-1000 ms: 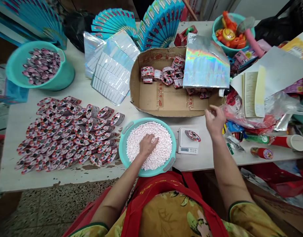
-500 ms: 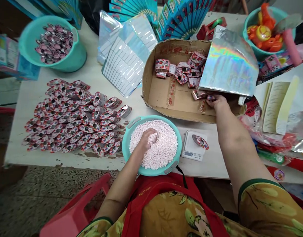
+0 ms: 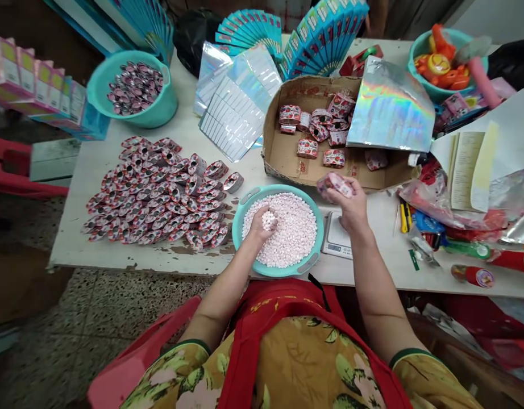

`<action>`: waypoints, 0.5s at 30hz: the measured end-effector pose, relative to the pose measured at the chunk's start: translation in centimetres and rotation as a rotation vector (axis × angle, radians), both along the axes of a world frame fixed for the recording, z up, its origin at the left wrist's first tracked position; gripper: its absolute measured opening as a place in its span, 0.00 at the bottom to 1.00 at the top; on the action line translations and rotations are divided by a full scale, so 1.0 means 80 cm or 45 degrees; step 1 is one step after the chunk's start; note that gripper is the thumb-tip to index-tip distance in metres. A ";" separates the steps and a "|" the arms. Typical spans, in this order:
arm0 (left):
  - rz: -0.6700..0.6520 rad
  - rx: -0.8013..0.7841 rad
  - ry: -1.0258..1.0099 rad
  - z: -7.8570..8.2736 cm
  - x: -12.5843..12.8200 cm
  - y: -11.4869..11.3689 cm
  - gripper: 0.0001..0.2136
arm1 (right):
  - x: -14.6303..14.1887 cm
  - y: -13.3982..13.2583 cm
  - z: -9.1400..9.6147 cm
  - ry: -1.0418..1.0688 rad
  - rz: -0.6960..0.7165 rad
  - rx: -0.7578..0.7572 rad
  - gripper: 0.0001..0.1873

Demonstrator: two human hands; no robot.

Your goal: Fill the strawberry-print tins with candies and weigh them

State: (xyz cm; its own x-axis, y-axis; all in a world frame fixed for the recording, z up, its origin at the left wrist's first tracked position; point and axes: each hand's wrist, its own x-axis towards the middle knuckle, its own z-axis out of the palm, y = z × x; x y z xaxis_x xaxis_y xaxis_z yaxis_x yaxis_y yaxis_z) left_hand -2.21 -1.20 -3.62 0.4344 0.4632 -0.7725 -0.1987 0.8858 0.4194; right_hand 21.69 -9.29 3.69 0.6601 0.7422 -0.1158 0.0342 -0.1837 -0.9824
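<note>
My left hand (image 3: pixel 263 223) rests in a turquoise basin (image 3: pixel 237 250) of small pale pink candies (image 3: pixel 292 227). Its fingers curl around a small heap of these candies. With my right hand (image 3: pixel 351 201) I grip a small red-and-white printed container (image 3: pixel 335 186), slightly blurred, over the near edge of a cardboard box (image 3: pixel 283 166). Just below that hand is a white digital scale (image 3: pixel 335 236), partly covered by my wrist. Inside the box lie several similar printed containers (image 3: pixel 307 149).
Many open oval containers (image 3: pixel 146 196) stand in packed rows on the left. Behind them is a turquoise bucket (image 3: pixel 168 102) of small pink-and-silver lids. Silvery sheets (image 3: pixel 230 122) and fanned blue cards (image 3: pixel 325 37) lie at the back. On the right are plastic bags, papers (image 3: pixel 470 170) and a yellow cutter (image 3: pixel 404 218).
My right hand has come out of the box toward me with a printed container. Two containers now show near the box's front, and the one on the scale is no longer visible.
</note>
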 end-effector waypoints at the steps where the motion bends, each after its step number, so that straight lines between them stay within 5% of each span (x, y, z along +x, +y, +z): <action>1: 0.038 -0.023 -0.032 0.007 -0.003 0.000 0.11 | -0.025 -0.007 0.000 0.022 0.055 -0.011 0.31; 6: 0.101 -0.094 -0.156 0.032 -0.017 0.000 0.07 | -0.091 -0.035 -0.013 0.317 0.030 -0.024 0.31; 9: 0.140 -0.146 -0.145 0.025 -0.026 -0.004 0.05 | -0.061 -0.058 -0.007 0.352 -0.110 0.051 0.33; 15: 0.070 -0.203 -0.081 0.002 -0.041 -0.017 0.05 | 0.002 -0.118 0.037 0.177 -0.018 -0.005 0.38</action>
